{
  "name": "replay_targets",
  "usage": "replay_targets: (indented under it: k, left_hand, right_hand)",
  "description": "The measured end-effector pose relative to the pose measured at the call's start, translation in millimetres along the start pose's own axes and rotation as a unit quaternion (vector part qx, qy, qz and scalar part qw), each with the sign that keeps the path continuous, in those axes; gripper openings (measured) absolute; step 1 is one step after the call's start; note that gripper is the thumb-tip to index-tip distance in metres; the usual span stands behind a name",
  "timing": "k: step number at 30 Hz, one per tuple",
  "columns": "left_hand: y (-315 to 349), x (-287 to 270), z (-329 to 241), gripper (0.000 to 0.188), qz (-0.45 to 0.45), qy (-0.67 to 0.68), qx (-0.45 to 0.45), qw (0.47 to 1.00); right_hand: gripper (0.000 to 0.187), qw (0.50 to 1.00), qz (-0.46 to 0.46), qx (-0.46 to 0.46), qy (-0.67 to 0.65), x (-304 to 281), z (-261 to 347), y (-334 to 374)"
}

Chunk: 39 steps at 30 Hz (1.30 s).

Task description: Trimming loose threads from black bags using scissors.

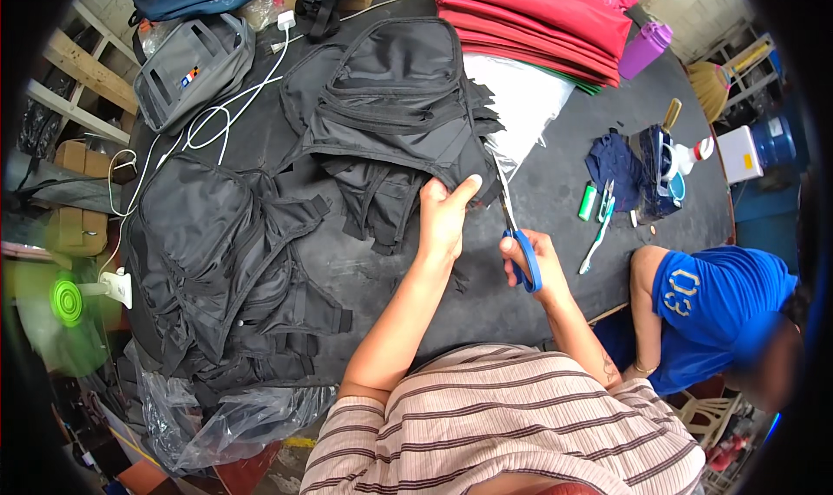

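Observation:
A black sewn fabric bag piece (395,104) lies in the middle of the dark table, its zipped pocket facing up. My left hand (444,217) pinches its near edge, thumb on top. In my right hand (534,265) is a pair of scissors (523,261) with blue handles. The blades point away from me and lie along the right edge of the black fabric; whether they are parted I cannot tell. More black fabric hangs folded beneath the piece I hold. To the left sits a heap of similar black pieces (200,226).
Stacked red fabric (529,18) and a white sheet (521,96) lie at the back. A grey pouch (195,70) and white cable are at far left. A purple bottle (645,51), a toothbrush (599,239) and a green roll (587,203) are right. A person in blue (720,313) sits close by.

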State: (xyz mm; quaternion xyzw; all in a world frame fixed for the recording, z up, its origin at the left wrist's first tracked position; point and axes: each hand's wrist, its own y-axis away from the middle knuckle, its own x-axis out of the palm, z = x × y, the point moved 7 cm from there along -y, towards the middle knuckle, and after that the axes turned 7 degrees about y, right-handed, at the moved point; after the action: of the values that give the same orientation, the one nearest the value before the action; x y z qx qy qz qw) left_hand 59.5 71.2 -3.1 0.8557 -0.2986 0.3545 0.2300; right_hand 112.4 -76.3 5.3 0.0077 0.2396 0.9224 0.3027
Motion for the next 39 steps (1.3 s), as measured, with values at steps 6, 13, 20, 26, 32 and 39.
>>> replay_targets:
  k: [6, 13, 20, 26, 32, 39]
  left_hand:
    - [0.5, 0.0, -0.8, 0.013, -0.011, 0.011, 0.006, 1.0]
    - [4.9, 2.2, -1.0, 0.022, 0.006, -0.001, -0.026, 1.0]
    - [5.6, 2.9, -3.1, 0.026, -0.004, 0.001, -0.019, 1.0]
    - [10.7, 3.5, -3.5, 0.019, 0.0, 0.013, -0.021, 1.0]
    - [26.1, -10.5, 0.6, 0.015, 0.008, -0.033, 0.009, 0.999]
    - [34.3, -17.0, -8.3, 0.012, 0.004, -0.057, -0.018, 0.998]
  right_hand:
    - [0.035, 1.0, -0.016, 0.006, 0.01, 4.4, 1.8, 1.8]
    - [0.035, 1.0, -0.02, 0.004, -0.003, 8.8, 3.0, 6.9]
    - [0.04, 0.999, 0.006, -0.004, -0.035, 7.1, 2.8, 2.8]
    - [0.038, 0.998, -0.042, -0.028, -0.042, -9.3, 8.2, -2.7]
    - [0.049, 0.966, 0.245, -0.075, 0.029, -37.1, 32.0, 8.9]
    - [0.054, 0.926, 0.364, 0.007, 0.1, -50.1, 24.8, 22.3]
